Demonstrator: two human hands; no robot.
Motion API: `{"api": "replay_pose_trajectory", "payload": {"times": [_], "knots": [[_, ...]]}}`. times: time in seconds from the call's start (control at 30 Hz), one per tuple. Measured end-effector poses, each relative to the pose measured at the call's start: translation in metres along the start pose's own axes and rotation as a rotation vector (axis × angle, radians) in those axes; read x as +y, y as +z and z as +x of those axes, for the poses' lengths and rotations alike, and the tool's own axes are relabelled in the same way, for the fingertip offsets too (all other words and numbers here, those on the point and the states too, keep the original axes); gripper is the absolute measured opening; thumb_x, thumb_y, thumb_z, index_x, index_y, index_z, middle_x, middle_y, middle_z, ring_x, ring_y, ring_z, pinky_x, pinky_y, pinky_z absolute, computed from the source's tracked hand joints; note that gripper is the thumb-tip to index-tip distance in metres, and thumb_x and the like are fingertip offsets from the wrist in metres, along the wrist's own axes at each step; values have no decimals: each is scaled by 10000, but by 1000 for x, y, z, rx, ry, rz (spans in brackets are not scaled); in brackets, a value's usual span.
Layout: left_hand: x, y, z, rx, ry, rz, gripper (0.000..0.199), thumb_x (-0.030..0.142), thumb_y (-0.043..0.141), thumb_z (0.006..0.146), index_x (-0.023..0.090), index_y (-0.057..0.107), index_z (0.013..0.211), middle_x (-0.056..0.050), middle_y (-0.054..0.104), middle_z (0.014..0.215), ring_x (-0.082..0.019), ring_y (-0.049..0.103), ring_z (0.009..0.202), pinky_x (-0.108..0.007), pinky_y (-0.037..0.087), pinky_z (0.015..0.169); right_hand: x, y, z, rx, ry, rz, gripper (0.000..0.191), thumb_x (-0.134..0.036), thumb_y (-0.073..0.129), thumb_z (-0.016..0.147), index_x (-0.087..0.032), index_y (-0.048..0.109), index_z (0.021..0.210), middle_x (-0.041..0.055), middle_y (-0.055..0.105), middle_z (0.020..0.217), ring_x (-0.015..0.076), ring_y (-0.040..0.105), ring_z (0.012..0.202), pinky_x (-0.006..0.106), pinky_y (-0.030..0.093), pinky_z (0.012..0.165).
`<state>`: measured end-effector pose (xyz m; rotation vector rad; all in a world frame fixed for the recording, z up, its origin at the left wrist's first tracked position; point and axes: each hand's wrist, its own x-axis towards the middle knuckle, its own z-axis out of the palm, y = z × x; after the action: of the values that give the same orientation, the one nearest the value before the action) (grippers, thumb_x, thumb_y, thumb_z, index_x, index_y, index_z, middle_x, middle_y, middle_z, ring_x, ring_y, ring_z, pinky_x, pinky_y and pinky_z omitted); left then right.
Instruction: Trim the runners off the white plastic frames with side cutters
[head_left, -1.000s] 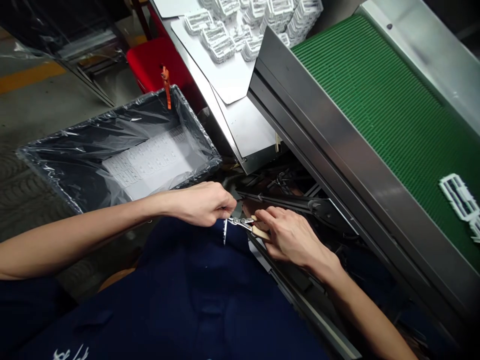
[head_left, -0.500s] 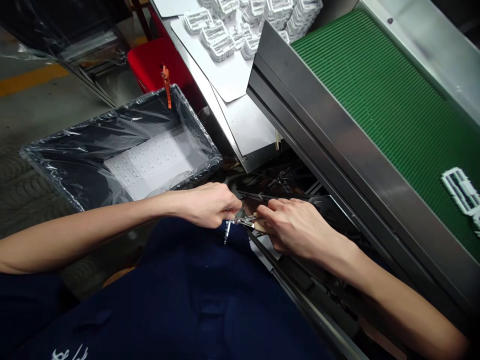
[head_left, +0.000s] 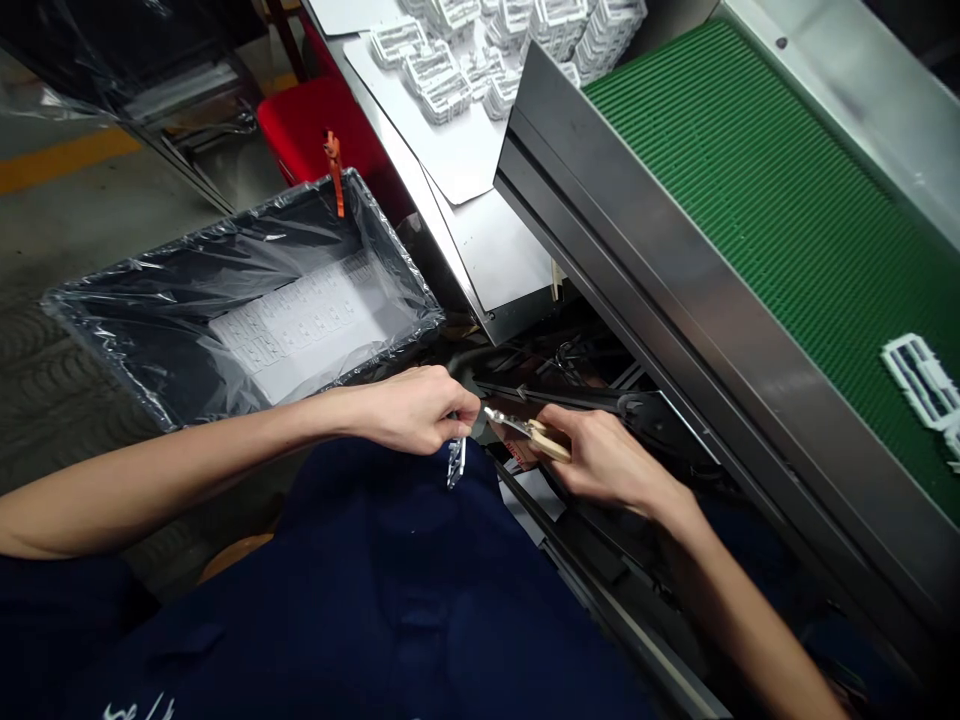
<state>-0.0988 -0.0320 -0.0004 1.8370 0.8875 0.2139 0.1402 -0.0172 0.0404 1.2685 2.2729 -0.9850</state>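
The left hand [head_left: 412, 410] is closed in a narrow pinch on a small white plastic frame [head_left: 455, 463], which hangs just below the fingers, above the person's navy work shirt [head_left: 390, 590]; the right hand [head_left: 604, 460] is wrapped around a pair of pliers [head_left: 534, 435] with tan handles; their steel nose points at the left hand and ends just beside it; whether the nose touches the frame cannot be told; dark machine parts [head_left: 562, 395] sit just beyond the hands, under a steel-sided conveyor [head_left: 675, 300] with a green belt; a white plastic frame [head_left: 921, 382] lies on the belt; to the left, a black bin [head_left: 150, 385] lined with transparent plastic film holds a white sheet [head_left: 300, 330] and has an orange tag [head_left: 334, 172] at its corner; farther off, stacks of white plastic frames [head_left: 439, 95] stand on a steel counter [head_left: 495, 245]; a red seat [head_left: 315, 130] sits beside it.
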Motion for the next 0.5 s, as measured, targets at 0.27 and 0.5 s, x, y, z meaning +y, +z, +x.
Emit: {"api": "replay_pose_trajectory", "payload": {"times": [0.27,0.5], "knots": [[-6,7,5,9,-33,-319,131,215,560,806,148,635,722,16,571,575,-92,459,511,-201,323,504,-12,110,36,83,-134,1355,425,-433,723,643,-180,527,923,47,631,931,198,614,891,334,480,787],[-62,54,22,340,-454,-1340,164,209,596,699,147,625,847,-81,649,849,-22,269,375,-168,206,340,-16,123,41,478,166,1492,302,-354,694,699,-192,472,825,-50,560,626,110,571,550,205,404,477]]}}
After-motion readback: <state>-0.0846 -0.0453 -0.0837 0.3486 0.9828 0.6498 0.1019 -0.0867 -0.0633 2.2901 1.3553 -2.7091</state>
